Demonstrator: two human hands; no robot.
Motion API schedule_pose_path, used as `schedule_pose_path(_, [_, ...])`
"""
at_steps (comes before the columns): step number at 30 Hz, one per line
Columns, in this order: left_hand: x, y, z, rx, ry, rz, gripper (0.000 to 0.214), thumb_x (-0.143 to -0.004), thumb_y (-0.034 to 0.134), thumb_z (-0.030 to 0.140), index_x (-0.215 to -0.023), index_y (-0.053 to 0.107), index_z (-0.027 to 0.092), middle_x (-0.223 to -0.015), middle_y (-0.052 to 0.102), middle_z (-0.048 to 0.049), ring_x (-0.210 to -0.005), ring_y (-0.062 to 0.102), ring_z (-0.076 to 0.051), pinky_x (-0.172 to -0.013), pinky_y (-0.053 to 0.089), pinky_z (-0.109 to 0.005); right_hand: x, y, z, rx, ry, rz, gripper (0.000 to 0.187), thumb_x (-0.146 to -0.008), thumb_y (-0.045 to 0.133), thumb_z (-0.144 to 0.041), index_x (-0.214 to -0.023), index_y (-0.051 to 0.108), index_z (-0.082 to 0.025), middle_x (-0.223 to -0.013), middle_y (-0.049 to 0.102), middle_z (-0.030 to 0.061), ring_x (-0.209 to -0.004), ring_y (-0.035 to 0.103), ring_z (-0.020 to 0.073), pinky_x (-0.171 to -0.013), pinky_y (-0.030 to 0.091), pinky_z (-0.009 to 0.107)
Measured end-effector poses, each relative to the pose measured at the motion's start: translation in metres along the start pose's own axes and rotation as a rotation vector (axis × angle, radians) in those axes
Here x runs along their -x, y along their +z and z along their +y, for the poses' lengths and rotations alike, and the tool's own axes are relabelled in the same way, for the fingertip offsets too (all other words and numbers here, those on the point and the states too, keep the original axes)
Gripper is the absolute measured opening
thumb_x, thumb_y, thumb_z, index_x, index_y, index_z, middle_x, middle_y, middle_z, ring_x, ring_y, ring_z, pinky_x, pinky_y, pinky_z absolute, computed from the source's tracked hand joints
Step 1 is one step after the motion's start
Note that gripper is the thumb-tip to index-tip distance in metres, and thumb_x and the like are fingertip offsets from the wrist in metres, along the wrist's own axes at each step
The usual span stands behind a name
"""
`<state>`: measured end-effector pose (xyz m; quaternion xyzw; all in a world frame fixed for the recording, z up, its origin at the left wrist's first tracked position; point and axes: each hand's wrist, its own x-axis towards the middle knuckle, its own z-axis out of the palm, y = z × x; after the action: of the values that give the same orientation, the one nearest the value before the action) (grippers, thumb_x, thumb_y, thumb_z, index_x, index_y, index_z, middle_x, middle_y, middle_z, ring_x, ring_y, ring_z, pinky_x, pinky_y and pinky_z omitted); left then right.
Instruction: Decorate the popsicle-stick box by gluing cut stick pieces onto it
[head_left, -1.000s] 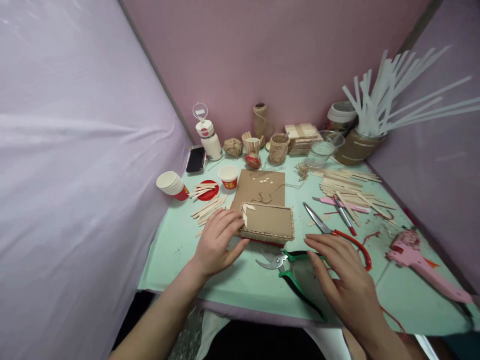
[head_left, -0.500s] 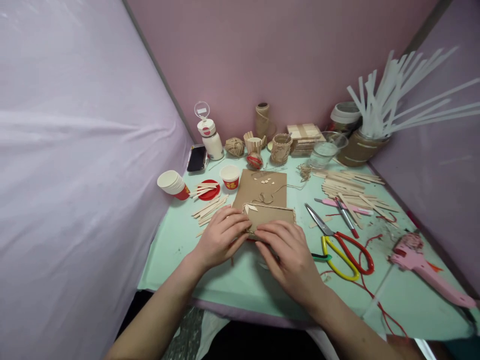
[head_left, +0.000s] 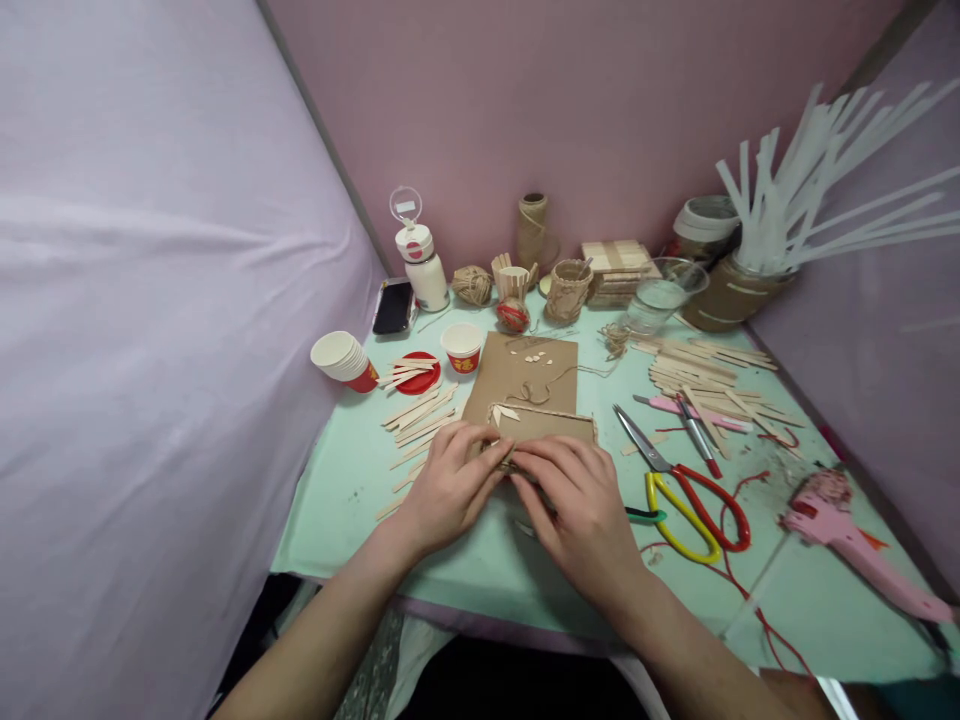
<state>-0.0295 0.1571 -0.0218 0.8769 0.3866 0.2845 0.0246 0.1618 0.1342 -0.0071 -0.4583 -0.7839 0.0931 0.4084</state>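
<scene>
A small brown cardboard panel edged with twine (head_left: 551,424) lies on the green table (head_left: 352,480), in front of a larger cardboard sheet (head_left: 517,375). My left hand (head_left: 450,485) grips its near left corner, fingers curled. My right hand (head_left: 581,500) lies over its near edge with the fingers pressed down on it, meeting the left fingertips. The green-handled pruning shears (head_left: 645,516) show only as a tip beside my right hand.
Red and yellow scissors (head_left: 686,495) and a pink glue gun (head_left: 855,545) lie to the right. Wooden sticks (head_left: 705,375) are heaped at back right and scattered at left (head_left: 416,415). Paper cups (head_left: 341,360), a phone (head_left: 394,305), twine spools and jars line the back.
My right hand left the green shears and moved left onto the cardboard panel, joining the left hand. The view shifted slightly.
</scene>
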Motion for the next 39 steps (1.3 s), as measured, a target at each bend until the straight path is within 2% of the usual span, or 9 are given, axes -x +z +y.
schedule_pose_path(5, [0.004,0.001,0.002,0.007,-0.074,0.078,0.049,-0.093,0.053,0.018,-0.141,0.043,0.023,-0.121,0.058,-0.0124,-0.114,0.051,-0.026,-0.098,0.044,-0.045,-0.001,0.001,0.0,0.02,-0.002,0.014,0.015,-0.092,0.057,-0.019,-0.103,0.067,-0.019,-0.103,0.072,0.0068,-0.099,0.06,0.0221,-0.087,0.043,0.04])
schedule_pose_path(8, [0.005,0.001,0.0,0.043,-0.108,0.107,0.046,-0.093,0.054,0.019,-0.138,0.046,0.023,-0.123,0.06,-0.0119,-0.116,0.052,-0.026,-0.1,0.043,-0.047,-0.003,0.001,-0.002,0.034,0.004,0.02,0.013,-0.092,0.058,-0.02,-0.102,0.067,-0.019,-0.103,0.073,0.0067,-0.098,0.06,0.0224,-0.087,0.042,0.04])
schedule_pose_path(12, [0.006,0.003,-0.002,0.098,-0.074,0.103,0.041,-0.094,0.052,0.014,-0.134,0.051,0.022,-0.122,0.063,-0.0104,-0.12,0.051,-0.025,-0.103,0.045,-0.046,-0.007,0.005,-0.004,0.047,-0.004,0.005,0.013,-0.093,0.059,-0.023,-0.102,0.066,-0.018,-0.103,0.073,0.0066,-0.099,0.058,0.0233,-0.086,0.04,0.041])
schedule_pose_path(17, [0.008,0.006,-0.002,0.049,-0.064,0.131,0.039,-0.091,0.055,0.011,-0.128,0.056,0.02,-0.12,0.065,-0.0101,-0.118,0.051,-0.025,-0.102,0.046,-0.046,-0.012,0.013,-0.002,0.1,-0.003,-0.023,0.013,-0.092,0.062,-0.024,-0.102,0.067,-0.017,-0.102,0.073,0.0066,-0.099,0.058,0.0241,-0.085,0.042,0.041])
schedule_pose_path(23, [0.008,0.007,-0.003,0.096,-0.059,0.17,0.037,-0.09,0.056,0.008,-0.125,0.057,0.019,-0.121,0.064,-0.0119,-0.12,0.053,-0.024,-0.103,0.047,-0.046,-0.013,0.009,-0.001,0.131,0.006,-0.029,0.014,-0.094,0.055,-0.018,-0.097,0.069,-0.018,-0.099,0.073,0.0064,-0.097,0.058,0.0235,-0.085,0.043,0.04])
schedule_pose_path(29, [0.008,0.009,-0.005,0.137,-0.006,0.145,0.041,-0.09,0.055,0.009,-0.13,0.054,0.019,-0.128,0.064,-0.0123,-0.128,0.049,-0.026,-0.105,0.047,-0.049,-0.013,0.005,0.003,0.132,-0.047,-0.082,0.019,-0.094,0.056,-0.017,-0.108,0.068,-0.014,-0.109,0.072,0.008,-0.103,0.056,0.0248,-0.088,0.043,0.04])
schedule_pose_path(32, [0.008,0.01,-0.005,0.129,0.014,0.188,0.038,-0.089,0.057,0.008,-0.125,0.057,0.018,-0.121,0.067,-0.0114,-0.122,0.053,-0.025,-0.102,0.049,-0.048,-0.013,0.007,0.004,0.12,-0.056,-0.104,0.02,-0.093,0.058,-0.019,-0.109,0.068,-0.013,-0.111,0.072,0.0074,-0.104,0.055,0.026,-0.088,0.044,0.041])
schedule_pose_path(39, [0.01,0.012,-0.001,0.117,0.001,0.249,0.036,-0.087,0.061,0.008,-0.121,0.06,0.021,-0.111,0.07,-0.0079,-0.111,0.058,-0.023,-0.096,0.052,-0.045,-0.013,0.005,0.009,0.096,-0.035,-0.063,0.016,-0.094,0.055,-0.017,-0.1,0.07,-0.015,-0.103,0.073,0.0075,-0.1,0.057,0.0254,-0.087,0.047,0.041])
